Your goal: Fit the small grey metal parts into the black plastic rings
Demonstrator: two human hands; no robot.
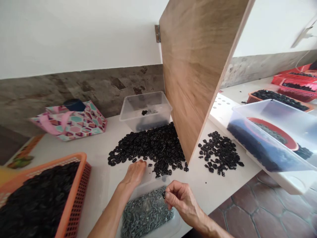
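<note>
A heap of small black plastic rings (151,148) lies on the white table (104,172). My left hand (135,172) reaches into the heap's near edge, fingers bent down onto the pieces. My right hand (179,198) is pinched on a small black piece above a clear tray of small grey pins (146,213) at the table's front edge. A clear plastic tub (146,110) with a few black pieces stands behind the heap.
An orange basket (74,195) full of black parts sits at front left. A patterned bag (71,122) lies at back left. A wooden divider (198,69) splits the table. Right of it are a smaller black heap (220,155), a clear bin (274,138) and red baskets (294,84).
</note>
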